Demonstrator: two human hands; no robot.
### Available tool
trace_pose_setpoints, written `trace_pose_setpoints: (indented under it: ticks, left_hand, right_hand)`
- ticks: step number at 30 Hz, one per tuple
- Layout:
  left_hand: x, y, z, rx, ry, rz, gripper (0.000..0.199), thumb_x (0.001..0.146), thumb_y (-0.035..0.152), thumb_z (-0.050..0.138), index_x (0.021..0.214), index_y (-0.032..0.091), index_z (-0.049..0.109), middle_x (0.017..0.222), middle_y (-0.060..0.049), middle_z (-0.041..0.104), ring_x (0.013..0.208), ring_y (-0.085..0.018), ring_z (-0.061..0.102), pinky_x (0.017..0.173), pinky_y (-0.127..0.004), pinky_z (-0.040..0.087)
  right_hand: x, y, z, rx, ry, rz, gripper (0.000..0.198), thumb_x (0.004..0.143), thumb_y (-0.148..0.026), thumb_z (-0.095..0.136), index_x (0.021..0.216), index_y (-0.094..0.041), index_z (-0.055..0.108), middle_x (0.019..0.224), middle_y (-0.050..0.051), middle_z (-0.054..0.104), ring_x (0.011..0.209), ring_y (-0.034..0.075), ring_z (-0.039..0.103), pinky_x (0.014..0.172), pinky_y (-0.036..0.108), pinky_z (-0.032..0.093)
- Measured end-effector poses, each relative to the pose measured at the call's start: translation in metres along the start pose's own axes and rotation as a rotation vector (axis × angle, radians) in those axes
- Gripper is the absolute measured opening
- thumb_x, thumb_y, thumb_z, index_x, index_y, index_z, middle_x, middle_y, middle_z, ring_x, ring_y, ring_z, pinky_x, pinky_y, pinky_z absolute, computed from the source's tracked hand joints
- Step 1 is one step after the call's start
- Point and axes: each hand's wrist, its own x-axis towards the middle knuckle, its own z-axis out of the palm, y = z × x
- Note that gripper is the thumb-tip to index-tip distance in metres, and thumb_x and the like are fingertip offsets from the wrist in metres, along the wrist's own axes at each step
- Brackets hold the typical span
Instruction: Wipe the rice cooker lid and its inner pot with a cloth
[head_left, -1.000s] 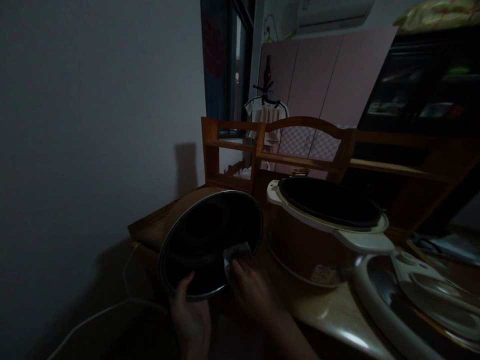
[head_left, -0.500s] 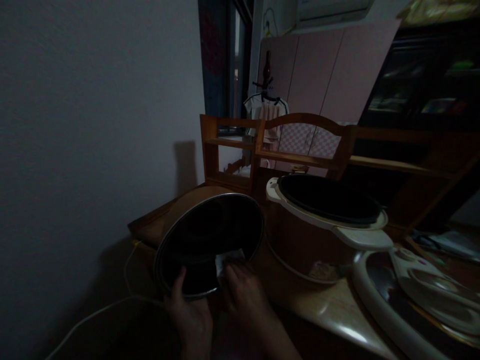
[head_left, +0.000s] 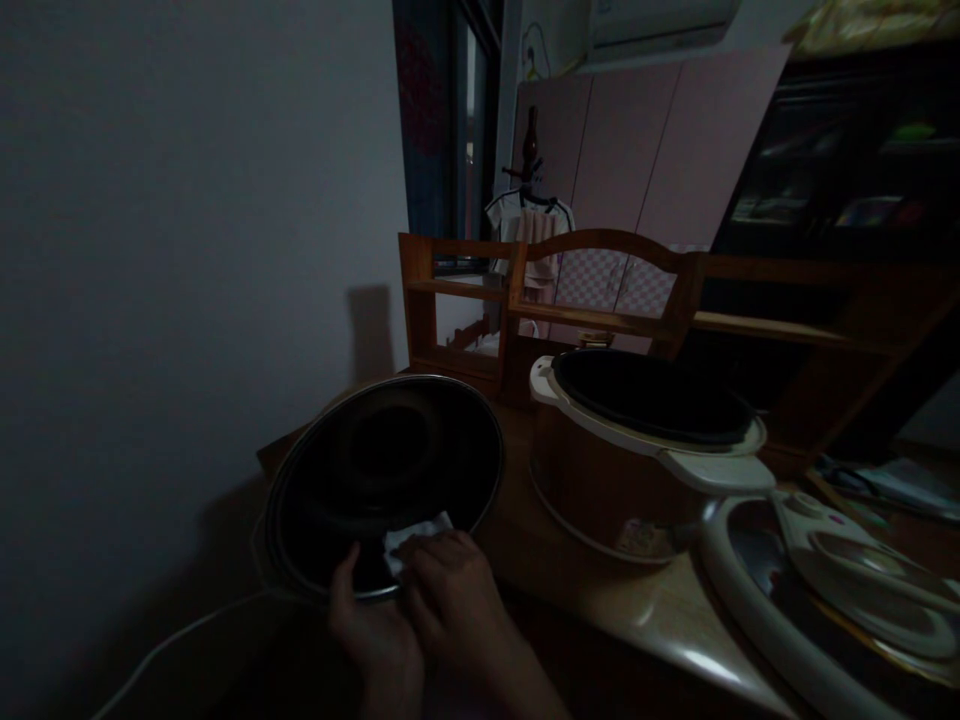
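A dark, round inner pot (head_left: 382,440) is tipped so that its opening faces me. My left hand (head_left: 375,625) grips its near rim, the thumb over the edge inside and the fingers hidden underneath. In my right hand (head_left: 450,590) is a crumpled white tissue or cloth (head_left: 416,535), pressed against the inside of the pot close to the near rim. The fingers of that hand are closed around it. To the right stands a cooker body (head_left: 600,480) with pale handles and a black opening.
A cooker lid (head_left: 847,570) lies at the right on the glossy tabletop (head_left: 645,610). A wooden shelf rack (head_left: 607,315) rises along the back. The wall (head_left: 225,250) borders the left side, and a white cord (head_left: 187,630) hangs below the table edge.
The pot has shifted left and turned, showing more of its inside. My right hand has moved left with the white tissue or cloth, nearer to my left hand.
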Motion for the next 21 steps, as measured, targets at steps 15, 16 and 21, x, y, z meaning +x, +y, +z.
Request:
trace_pose_setpoints:
  ticks: [15,16,21]
  left_hand:
    - [-0.014,0.011,0.013,-0.091,0.043,-0.145,0.019,0.071,0.031,0.068,0.082,0.016,0.064,0.077,0.000,0.065,0.073,-0.014,0.061,0.067,-0.026,0.049]
    - [-0.013,0.011,0.012,-0.087,0.041,-0.143,0.019,0.071,0.031,0.068,0.081,0.016,0.063,0.076,0.000,0.064,0.072,-0.013,0.061,0.066,-0.026,0.049]
    - [-0.008,0.009,0.008,-0.037,0.001,-0.106,0.020,0.072,0.032,0.068,0.084,0.016,0.062,0.078,0.001,0.064,0.073,-0.013,0.060,0.066,-0.026,0.048]
  right_hand:
    - [0.001,-0.002,-0.006,0.001,-0.009,0.000,0.023,0.089,-0.015,0.055,0.111,-0.023,0.057,0.109,0.000,0.066,0.100,0.015,0.058,0.095,0.031,0.038]
    - [0.001,-0.002,-0.005,-0.001,-0.012,0.000,0.023,0.090,-0.015,0.055,0.111,-0.023,0.057,0.109,0.000,0.065,0.100,0.015,0.058,0.095,0.031,0.038]
    - [0.001,-0.002,-0.005,-0.023,-0.019,-0.010,0.025,0.090,-0.016,0.054,0.114,-0.023,0.056,0.111,0.001,0.065,0.100,0.016,0.058,0.094,0.032,0.039]
